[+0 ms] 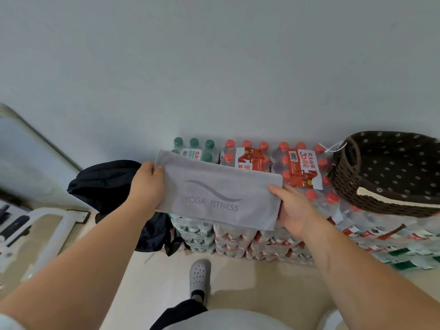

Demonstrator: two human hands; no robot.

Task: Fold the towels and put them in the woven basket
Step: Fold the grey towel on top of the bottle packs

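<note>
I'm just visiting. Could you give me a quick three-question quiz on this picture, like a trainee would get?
1. True or false: both the left hand and the right hand hold the grey towel.
2. The woven basket sits on: A the floor, B the packs of bottled water, C a chair.
3. Fill in: the towel reads "YOGA ____".
Key: 1 true; 2 B; 3 FITNESS.

A grey towel, folded into a long flat band printed with a wave and "YOGA FITNESS", is held stretched by its two short ends just above the stacked packs of bottled water. The dark brown woven basket sits atop the stack's right end, with flower-dotted dark fabric inside.
</note>
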